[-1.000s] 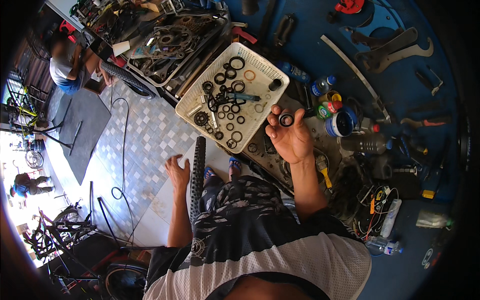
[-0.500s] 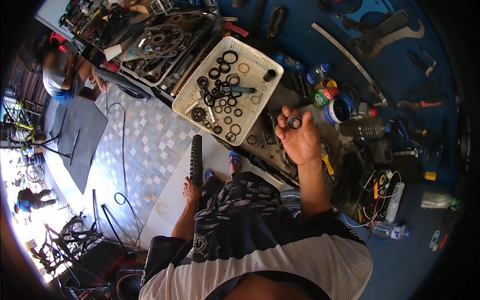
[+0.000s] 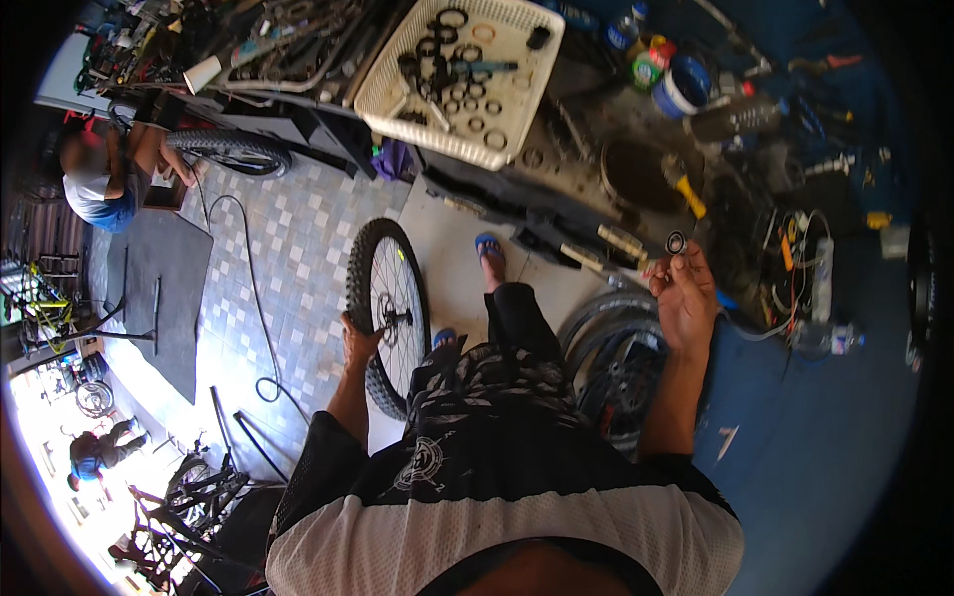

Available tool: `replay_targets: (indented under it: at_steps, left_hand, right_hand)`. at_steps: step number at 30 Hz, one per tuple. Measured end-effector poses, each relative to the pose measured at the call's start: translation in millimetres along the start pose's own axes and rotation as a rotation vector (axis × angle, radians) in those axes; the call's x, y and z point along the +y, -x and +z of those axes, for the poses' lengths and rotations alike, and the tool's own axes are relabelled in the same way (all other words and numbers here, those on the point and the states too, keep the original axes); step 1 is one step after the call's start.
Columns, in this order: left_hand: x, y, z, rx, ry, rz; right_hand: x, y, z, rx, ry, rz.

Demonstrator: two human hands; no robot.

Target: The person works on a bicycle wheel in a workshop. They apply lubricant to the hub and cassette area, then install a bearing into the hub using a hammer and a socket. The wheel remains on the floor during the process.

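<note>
At my left side stands a bicycle wheel with a knobby black tyre, spokes and a hub disc. My left hand grips the tyre at its left edge. Raised on the right, my right hand pinches a small dark ring-shaped bearing between fingertips and thumb. Ahead of me, a cream plastic basket holds several black rings, a blue tool and other small parts. A yellow-handled tool lies on the bench beyond my right hand.
Several tyres and wheels lean under the bench at my right. The workbench carries bottles and a blue-and-white tub. A black hose crosses the tiled floor at left. A person sits at far left beside another wheel.
My view has turned and the basket sits higher in it. The wheel, edge-on before, now shows its side. My right hand has moved away from the bench top, still holding the bearing.
</note>
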State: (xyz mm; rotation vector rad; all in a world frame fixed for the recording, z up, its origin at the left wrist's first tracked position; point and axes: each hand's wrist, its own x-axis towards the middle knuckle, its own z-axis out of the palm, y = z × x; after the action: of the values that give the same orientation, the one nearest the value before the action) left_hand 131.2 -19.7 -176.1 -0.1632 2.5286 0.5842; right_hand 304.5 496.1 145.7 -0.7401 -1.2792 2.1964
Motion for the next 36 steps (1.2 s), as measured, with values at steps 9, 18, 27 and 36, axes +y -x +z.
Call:
replay_targets:
  at_steps: [9, 18, 27, 36]
  left_hand:
    - [-107, 33, -19, 0.000, 0.032, -0.046]
    - [-114, 67, 0, 0.081, 0.022, 0.160]
    - [15, 136, -35, 0.014, -0.142, 0.413]
    - [129, 273, -228, -0.046, 0.172, 0.721]
  right_hand:
    - [100, 210, 3, 0.146, 0.105, 0.258]
    - [103, 269, -16, 0.254, 0.328, 0.219]
    - [143, 277, -63, 0.170, 0.456, 0.231]
    - [311, 268, -170, 0.247, 0.551, 0.355]
